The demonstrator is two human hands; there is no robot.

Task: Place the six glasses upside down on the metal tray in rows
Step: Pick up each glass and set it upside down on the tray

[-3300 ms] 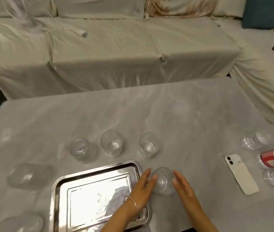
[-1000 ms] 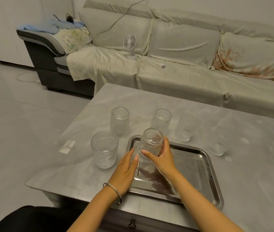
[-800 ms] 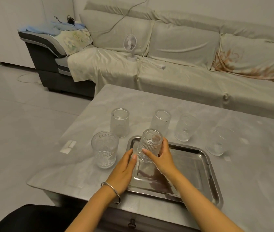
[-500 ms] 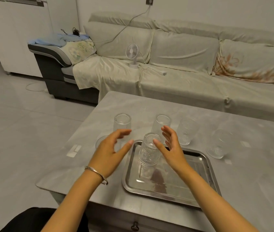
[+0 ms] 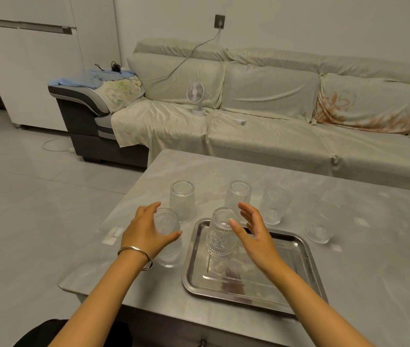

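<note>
We count 6 glasses: 1 upside down on tray (image 5: 309, 266), 5 on table (image 5: 374, 284). Both hands, L (image 5: 146, 234) & R (image 5: 256, 236), open, gripping nothing.

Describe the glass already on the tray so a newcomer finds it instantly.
Start at the metal tray near the table's front edge. In its far-left corner stands one ribbed glass, upside down. It is the only glass on the tray; the other five stand on the tabletop.

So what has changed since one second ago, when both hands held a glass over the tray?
Both hands let go of the upside-down glass, which now stands on the metal tray. The left hand moved left to the nearest glass on the table; the right hand is open. The other four glasses stayed on the table.
</note>
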